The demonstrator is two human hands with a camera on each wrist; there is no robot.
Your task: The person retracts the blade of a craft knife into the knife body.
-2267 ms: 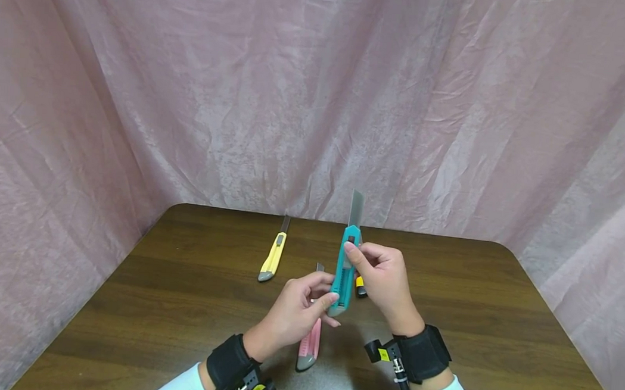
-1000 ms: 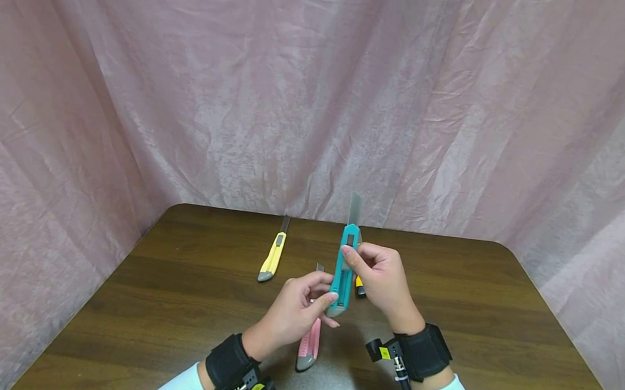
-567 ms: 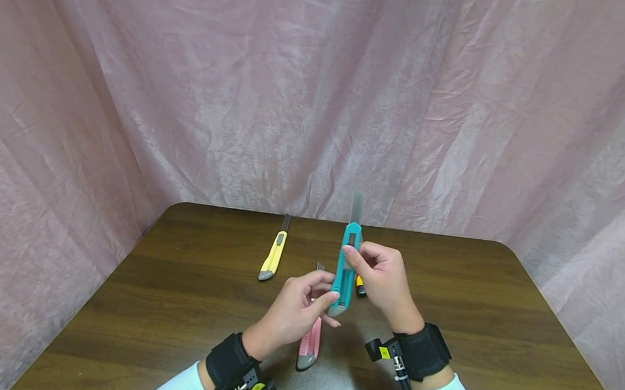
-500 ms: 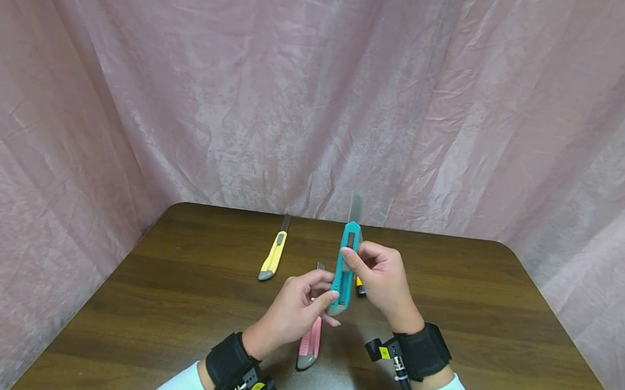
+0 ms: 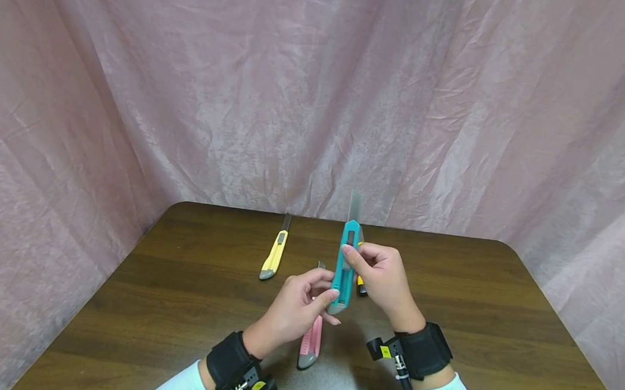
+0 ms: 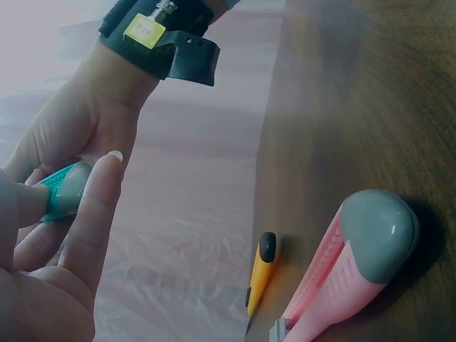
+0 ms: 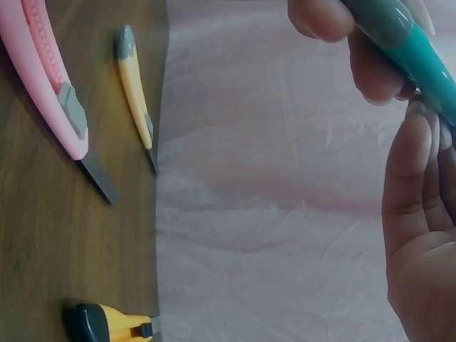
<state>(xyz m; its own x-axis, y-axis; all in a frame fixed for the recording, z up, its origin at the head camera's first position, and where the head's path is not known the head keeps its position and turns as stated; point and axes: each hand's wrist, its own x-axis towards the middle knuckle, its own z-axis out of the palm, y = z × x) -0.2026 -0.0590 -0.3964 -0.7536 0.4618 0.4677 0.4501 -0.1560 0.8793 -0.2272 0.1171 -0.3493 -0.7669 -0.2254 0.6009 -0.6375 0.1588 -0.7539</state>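
Observation:
A teal utility knife (image 5: pixel 346 280) with a grey end cap is held upright above the table, its blade (image 5: pixel 355 206) sticking out at the top. My left hand (image 5: pixel 296 309) pinches the lower end between thumb and fingers. Higher up, my right hand (image 5: pixel 385 277) grips the body, its thumb lying on the front by the slider. In the left wrist view the grey cap (image 6: pixel 70 189) shows between the fingers. Below the left hand lies a pink utility knife (image 5: pixel 310 344), partly covered by that hand in the head view.
On the brown wooden table (image 5: pixel 187 306) a pale yellow utility knife (image 5: pixel 274 253) lies to the left, blade out toward the back edge. An orange-yellow and black utility knife (image 7: pixel 117 324) lies behind the right hand. A pink curtain (image 5: pixel 243 95) hangs behind the table.
Both hands keep their hold on the teal utility knife. The right thumb sits very slightly lower on it than 2.3 seconds ago. The other knives have stayed in place.

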